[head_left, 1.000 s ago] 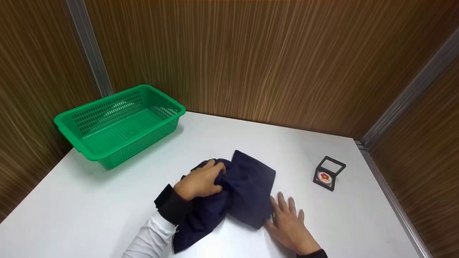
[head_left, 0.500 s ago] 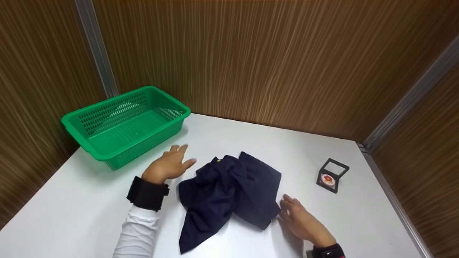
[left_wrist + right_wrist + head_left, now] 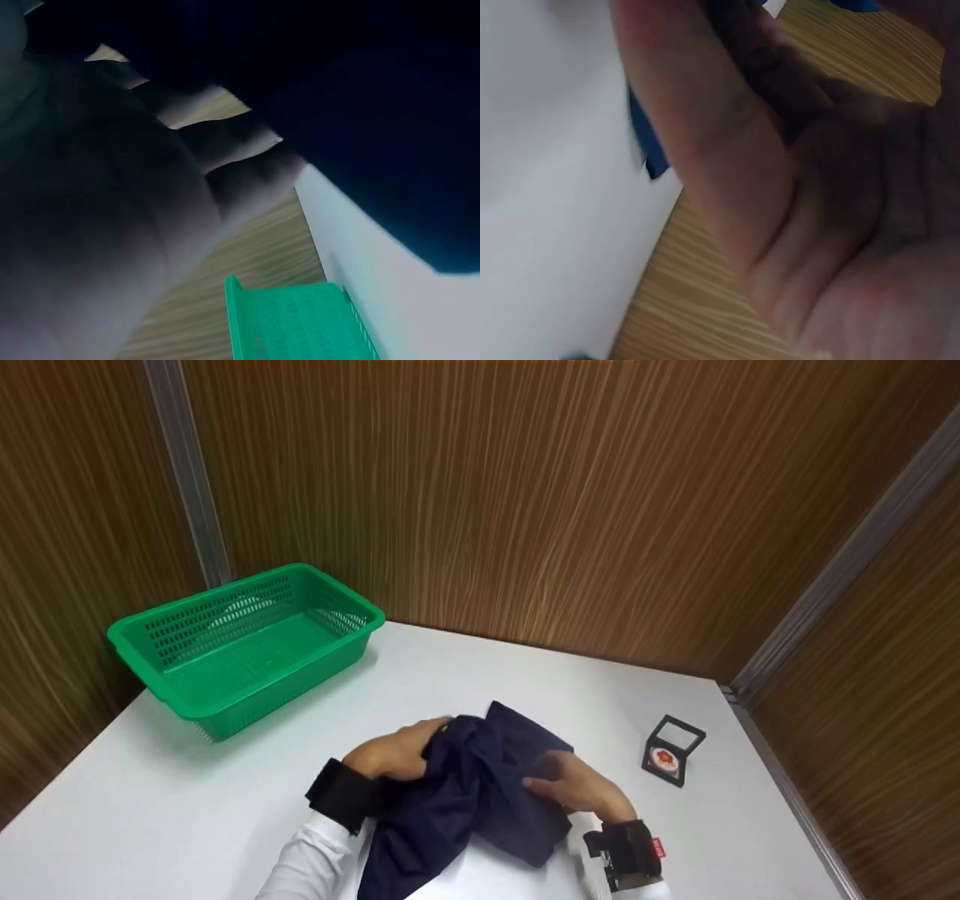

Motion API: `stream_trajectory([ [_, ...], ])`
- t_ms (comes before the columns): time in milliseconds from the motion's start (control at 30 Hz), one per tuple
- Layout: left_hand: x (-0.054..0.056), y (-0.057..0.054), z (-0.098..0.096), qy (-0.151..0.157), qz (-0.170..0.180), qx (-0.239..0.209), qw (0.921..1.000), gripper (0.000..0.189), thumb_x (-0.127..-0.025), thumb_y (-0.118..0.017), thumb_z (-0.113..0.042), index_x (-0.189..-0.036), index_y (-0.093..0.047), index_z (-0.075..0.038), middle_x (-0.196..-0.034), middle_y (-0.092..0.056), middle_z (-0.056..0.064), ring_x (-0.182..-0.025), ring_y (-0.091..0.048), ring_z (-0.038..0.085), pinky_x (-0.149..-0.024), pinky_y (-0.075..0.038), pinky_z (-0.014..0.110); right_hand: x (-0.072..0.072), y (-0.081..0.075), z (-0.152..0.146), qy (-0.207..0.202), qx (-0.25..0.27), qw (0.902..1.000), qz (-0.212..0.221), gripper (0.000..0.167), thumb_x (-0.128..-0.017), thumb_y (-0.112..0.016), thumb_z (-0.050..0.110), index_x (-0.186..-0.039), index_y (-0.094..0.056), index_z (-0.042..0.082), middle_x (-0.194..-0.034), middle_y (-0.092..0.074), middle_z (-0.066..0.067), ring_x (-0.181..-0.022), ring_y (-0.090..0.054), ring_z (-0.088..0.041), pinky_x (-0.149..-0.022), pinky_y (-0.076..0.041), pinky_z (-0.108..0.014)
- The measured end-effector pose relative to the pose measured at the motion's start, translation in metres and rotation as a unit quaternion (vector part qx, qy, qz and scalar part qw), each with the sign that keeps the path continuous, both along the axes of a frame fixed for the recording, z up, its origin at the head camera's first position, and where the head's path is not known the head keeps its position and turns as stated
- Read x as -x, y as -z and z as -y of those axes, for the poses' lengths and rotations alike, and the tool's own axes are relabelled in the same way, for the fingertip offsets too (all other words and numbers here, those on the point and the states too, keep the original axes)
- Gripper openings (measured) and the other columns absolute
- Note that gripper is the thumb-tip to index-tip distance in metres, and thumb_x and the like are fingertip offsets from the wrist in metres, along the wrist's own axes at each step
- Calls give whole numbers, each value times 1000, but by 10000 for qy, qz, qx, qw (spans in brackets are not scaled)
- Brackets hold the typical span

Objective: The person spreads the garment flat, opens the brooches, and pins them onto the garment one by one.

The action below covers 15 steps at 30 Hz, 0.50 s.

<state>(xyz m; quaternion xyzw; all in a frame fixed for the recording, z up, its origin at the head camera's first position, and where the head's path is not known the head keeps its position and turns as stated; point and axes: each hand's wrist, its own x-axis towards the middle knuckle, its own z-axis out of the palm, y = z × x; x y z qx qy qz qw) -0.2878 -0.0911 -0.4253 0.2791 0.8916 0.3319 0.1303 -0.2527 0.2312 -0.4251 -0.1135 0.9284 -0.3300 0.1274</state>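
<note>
A crumpled dark navy cloth (image 3: 465, 802) lies on the white table, bunched on its left and flatter on its right. My left hand (image 3: 397, 751) is at the bunched left side, its thumb against the folds. In the left wrist view the fingers (image 3: 247, 184) look nearly straight, and the cloth (image 3: 375, 127) covers their tips. Over the flatter right part is my right hand (image 3: 581, 789), thumb and fingers spread apart. Seen from the right wrist, one long finger (image 3: 712, 135) is in front, the others bend behind it, and a strip of cloth (image 3: 646, 139) shows past it.
A green plastic basket (image 3: 277, 690) with slotted sides stands at the back left. At the right, a small open black compact-like case (image 3: 666, 765) holds a round piece with a red flower. Wood-grain panels (image 3: 480, 502) enclose the table (image 3: 187, 802).
My left hand lifted off the cloth toward the left, then came back to its left side. The right hand moved from beside the cloth's right edge to over it.
</note>
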Motion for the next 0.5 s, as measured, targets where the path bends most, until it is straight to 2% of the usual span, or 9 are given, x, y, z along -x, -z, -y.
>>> stream_trajectory([
  [33,-1,3,-2,86,-59,-4,9999,70,-89,-59,-4,-156,-41,-7,-154,-51,20,-144,-47,39,-120,-37,55,0,4,-1,-110,52,9999,-107,48,-96,-71,32,-125,-62,-5,-114,-71,-18,-101,-70,-30,-87,-59,-48],
  [100,-2,7,-7,165,-262,25,9995,54,-87,-62,0,-140,-57,-6,-137,-63,18,-130,-58,37,-111,-45,55,0,9,-3,-280,16,9987,-435,41,-97,-69,26,-122,-65,-5,-117,-71,-20,-110,-68,-36,-97,-54,-54],
  [200,-3,6,-9,0,-431,230,9988,32,-87,-63,3,-117,-68,-5,-117,-72,15,-112,-65,30,-101,-51,50,-1,9,-8,-410,-187,9951,-880,32,-99,-64,19,-120,-68,-6,-118,-72,-22,-114,-67,-41,-103,-50,-59],
  [267,-3,4,-6,-165,-520,424,9976,16,-86,-66,2,-100,-69,-7,-104,-73,12,-98,-65,24,-93,-54,45,-1,9,-10,-590,-373,9920,-1051,32,-101,-61,15,-123,-67,-8,-124,-69,-26,-120,-64,-46,-106,-47,-61],
  [400,-5,-3,4,-295,-493,816,9950,9,-85,-69,-1,-84,-67,-10,-91,-70,7,-82,-57,17,-81,-54,38,-1,13,-10,-766,-523,9930,-736,46,-102,-60,16,-137,-56,-13,-148,-50,-36,-141,-45,-55,-118,-33,-65],
  [500,-7,-10,12,-291,-159,1040,9940,8,-87,-69,-3,-83,-68,-10,-87,-66,5,-79,-55,16,-75,-50,35,-1,15,-10,-596,-655,9951,-444,57,-99,-66,20,-144,-50,-12,-158,-38,-36,-147,-33,-58,-122,-26,-66],
])
